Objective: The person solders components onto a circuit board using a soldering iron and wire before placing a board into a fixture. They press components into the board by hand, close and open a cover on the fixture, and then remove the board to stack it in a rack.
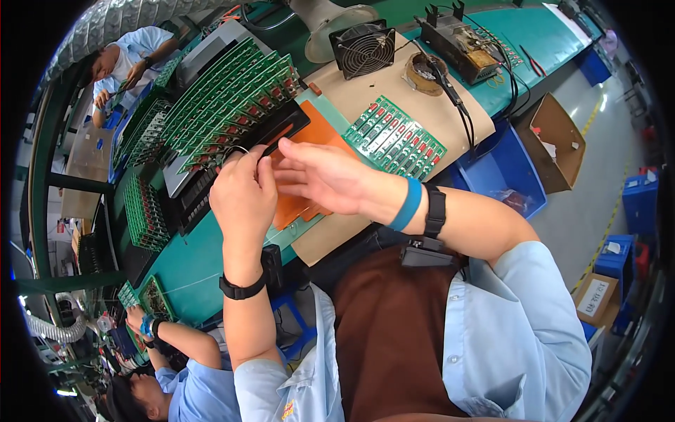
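Note:
My left hand (242, 193) is closed, with its fingers curled near the black rack edge. A thin pale loop shows beside its knuckles, and I cannot make out what the fingers hold. Close against it, my right hand (320, 172) has its palm turned up and its fingers stretched apart, with nothing seen in it. Both hands are over an orange mat (325, 129). To the right of the mat lies a green circuit board panel (395, 137) with rows of red and black parts. Beyond my left hand, several green circuit boards (228, 98) stand upright in a rack.
Brown paper (450, 112) covers part of the green bench. A black fan (363, 50), a round brown holder (425, 74) with cables and a soldering machine (467, 53) stand at the back. Blue bin (506, 169) and cardboard box (552, 144) are at right. Two co-workers sit at left.

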{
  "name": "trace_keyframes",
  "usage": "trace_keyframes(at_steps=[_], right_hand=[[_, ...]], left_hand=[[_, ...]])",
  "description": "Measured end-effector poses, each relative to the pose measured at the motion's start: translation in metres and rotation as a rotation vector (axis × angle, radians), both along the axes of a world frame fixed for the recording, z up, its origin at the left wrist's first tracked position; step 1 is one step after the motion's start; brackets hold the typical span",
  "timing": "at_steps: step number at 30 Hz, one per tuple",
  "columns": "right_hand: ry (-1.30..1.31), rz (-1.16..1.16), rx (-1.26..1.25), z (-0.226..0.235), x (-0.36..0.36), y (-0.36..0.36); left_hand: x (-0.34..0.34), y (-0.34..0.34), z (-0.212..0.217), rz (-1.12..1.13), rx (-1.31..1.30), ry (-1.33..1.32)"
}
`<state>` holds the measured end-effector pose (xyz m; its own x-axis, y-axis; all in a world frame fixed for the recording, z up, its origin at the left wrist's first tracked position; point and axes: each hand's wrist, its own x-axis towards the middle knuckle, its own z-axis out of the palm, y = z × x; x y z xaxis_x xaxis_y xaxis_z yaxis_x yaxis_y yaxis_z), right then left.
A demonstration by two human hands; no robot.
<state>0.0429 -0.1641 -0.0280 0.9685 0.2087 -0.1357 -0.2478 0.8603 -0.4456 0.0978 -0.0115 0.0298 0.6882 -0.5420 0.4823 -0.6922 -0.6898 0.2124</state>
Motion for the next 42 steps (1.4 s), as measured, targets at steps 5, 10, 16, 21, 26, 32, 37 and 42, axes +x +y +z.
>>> trace_keyframes(at_steps=[5, 10, 16, 21, 26, 32, 37, 42], right_hand=[[-0.028, -0.210, -0.015, 0.002, 0.010, 0.019], [-0.076, -0.262, 0.086, -0.003, 0.016, 0.019], [-0.135, -0.260, -0.031, -0.002, 0.009, 0.015], [-0.173, -0.217, 0.005, 0.004, -0.002, 0.015], [-0.167, -0.280, -0.050, -0.002, -0.011, 0.004], [-0.112, -0.298, -0.184, 0.006, -0.036, -0.015], [-0.134, -0.303, -0.174, 0.014, -0.065, -0.037], [-0.050, -0.362, -0.187, 0.026, -0.099, -0.063]], left_hand=[[-0.019, -0.005, -0.001, -0.022, 0.036, -0.038], [-0.034, -0.009, -0.005, -0.074, 0.019, -0.052], [-0.039, -0.002, -0.010, -0.087, 0.026, -0.068], [-0.046, 0.001, -0.009, -0.103, 0.086, -0.038], [-0.061, 0.019, -0.005, -0.228, -0.067, -0.085], [-0.076, 0.070, -0.002, -0.332, -0.178, -0.045], [-0.073, 0.082, 0.000, -0.231, -0.314, 0.025], [-0.061, 0.094, -0.003, -0.122, -0.364, 0.034]])
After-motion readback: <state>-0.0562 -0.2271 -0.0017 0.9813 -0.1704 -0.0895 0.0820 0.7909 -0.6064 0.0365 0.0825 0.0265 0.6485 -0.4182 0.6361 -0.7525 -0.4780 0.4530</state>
